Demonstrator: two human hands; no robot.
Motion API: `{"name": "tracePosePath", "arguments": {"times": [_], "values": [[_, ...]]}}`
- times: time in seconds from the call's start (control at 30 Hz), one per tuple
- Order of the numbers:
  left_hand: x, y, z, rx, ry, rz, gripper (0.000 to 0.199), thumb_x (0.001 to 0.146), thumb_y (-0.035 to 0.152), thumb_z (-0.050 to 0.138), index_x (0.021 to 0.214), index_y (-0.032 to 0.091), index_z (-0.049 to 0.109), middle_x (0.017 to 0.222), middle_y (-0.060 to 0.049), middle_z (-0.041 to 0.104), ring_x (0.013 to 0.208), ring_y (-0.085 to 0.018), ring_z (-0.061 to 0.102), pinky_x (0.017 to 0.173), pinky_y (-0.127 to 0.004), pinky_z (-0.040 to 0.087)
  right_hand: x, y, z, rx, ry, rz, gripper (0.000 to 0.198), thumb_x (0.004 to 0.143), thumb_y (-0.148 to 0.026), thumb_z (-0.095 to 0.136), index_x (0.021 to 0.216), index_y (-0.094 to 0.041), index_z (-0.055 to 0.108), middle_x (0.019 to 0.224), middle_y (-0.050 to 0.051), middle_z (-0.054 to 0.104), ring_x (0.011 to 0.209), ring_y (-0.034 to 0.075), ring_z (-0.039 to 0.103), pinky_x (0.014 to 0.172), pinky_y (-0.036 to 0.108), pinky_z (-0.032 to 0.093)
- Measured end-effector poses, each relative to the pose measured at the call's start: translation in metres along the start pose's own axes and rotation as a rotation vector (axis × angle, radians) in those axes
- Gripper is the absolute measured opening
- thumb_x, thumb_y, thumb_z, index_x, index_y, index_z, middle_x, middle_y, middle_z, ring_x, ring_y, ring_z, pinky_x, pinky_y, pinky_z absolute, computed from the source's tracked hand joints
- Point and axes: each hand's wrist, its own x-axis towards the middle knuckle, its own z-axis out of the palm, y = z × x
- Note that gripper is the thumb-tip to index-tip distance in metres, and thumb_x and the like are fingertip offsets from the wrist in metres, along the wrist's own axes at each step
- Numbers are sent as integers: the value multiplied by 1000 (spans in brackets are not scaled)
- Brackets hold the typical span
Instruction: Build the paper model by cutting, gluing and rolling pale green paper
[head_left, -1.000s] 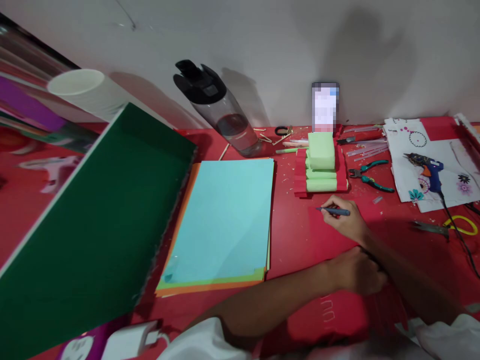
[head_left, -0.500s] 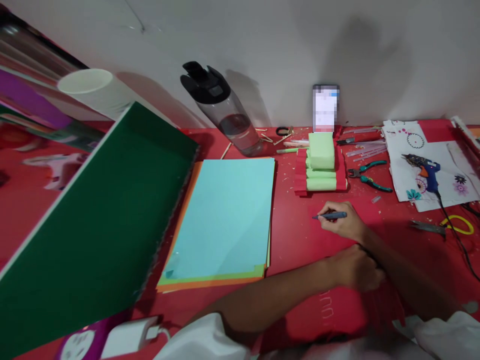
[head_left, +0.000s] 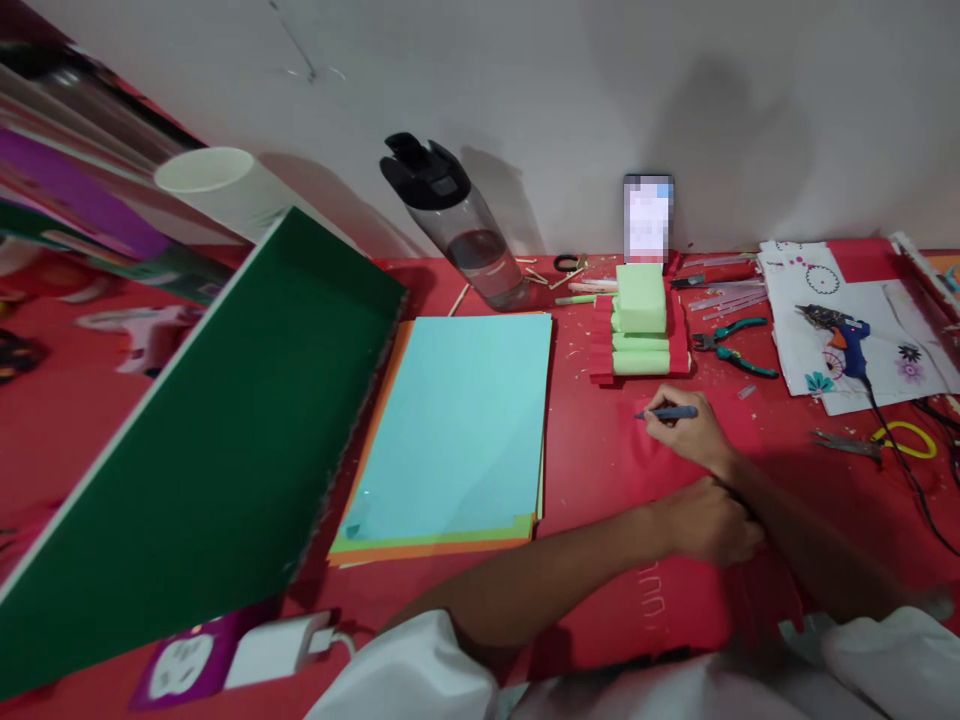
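In my right hand (head_left: 686, 428) is a dark blue-grey pen (head_left: 676, 412), pinched between thumb and fingers, its tip pointing left at a thin red sheet (head_left: 641, 465) on the red table. My left arm reaches across in front of me. The left hand (head_left: 712, 522) rests knuckles up, fingers curled, close against the right forearm; what lies under those fingers is hidden. White curved outlines (head_left: 651, 595) show on the red surface below the left wrist. Beyond the right hand stands a piece of light green rolls and a block (head_left: 641, 320) on a red base.
A stack of coloured paper (head_left: 450, 420) lies left of my hands, beside a tilted green board (head_left: 217, 440). A water bottle (head_left: 469, 235) and phone (head_left: 648, 220) stand at the wall. Rightward are pliers (head_left: 733, 345), a glue gun (head_left: 844, 335) and yellow-handled pliers (head_left: 877, 442).
The camera view has shifted slightly. My right hand with the pen has moved a little away from me and rightward over the red sheet. The left hand keeps its curled pose.
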Motion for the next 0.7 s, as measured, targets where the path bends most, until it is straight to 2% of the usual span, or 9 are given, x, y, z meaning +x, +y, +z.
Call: {"name": "tracePosePath", "arguments": {"times": [0.23, 0.53, 0.7], "values": [[-1, -2, 2, 18, 23, 23, 25, 98, 29, 60, 82, 18, 76, 69, -2, 74, 60, -15, 65, 54, -28, 43, 1, 0, -1, -26, 92, 16, 7, 82, -28, 65, 77, -25, 61, 68, -1, 70, 62, 17, 64, 56, 25, 42], [-1, -3, 0, 38, 56, 49, 26, 100, 30, 58, 83, 19, 75, 69, -2, 74, 58, -14, 64, 54, -28, 42, 2, 1, -2, 13, 28, 12, 7, 85, -29, 67, 81, -23, 69, 66, -2, 70, 58, 15, 62, 55, 24, 42], [1, -3, -1, 43, 29, 37, 27, 100, 30, 58, 79, 19, 72, 67, -2, 73, 58, -15, 65, 53, -28, 42, 2, -2, -3, 21, -40, -19, 17, 89, -37, 69, 89, -21, 76, 73, -1, 74, 63, 14, 62, 59, 25, 44]]}}
